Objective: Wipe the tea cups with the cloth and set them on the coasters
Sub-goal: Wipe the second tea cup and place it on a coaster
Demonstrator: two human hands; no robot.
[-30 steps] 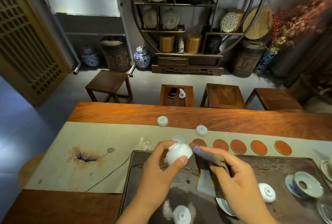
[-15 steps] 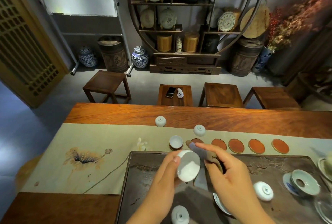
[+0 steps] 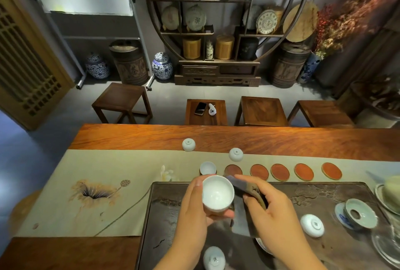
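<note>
The tea cup point(image 3: 217, 195), mouth up over the tray, sits cradled in the left hand's curled fingers point(image 3: 195, 191), just beside the cloth point(image 3: 244, 207) pinched by the right hand point(image 3: 273, 211); glazed and lightly held, it could slip during wiping.

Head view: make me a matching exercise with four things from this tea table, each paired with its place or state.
Things:
1. white porcelain tea cup in the left hand
2. grey-brown cloth
3. small white cup on the leftmost coaster
4. white cup on the bare wooden table

States:
A. upside down
B. upright, on a coaster
C. held with its mouth facing the camera
D. gripped by the right hand

Pairs: 1-C, 2-D, 3-B, 4-A
</note>
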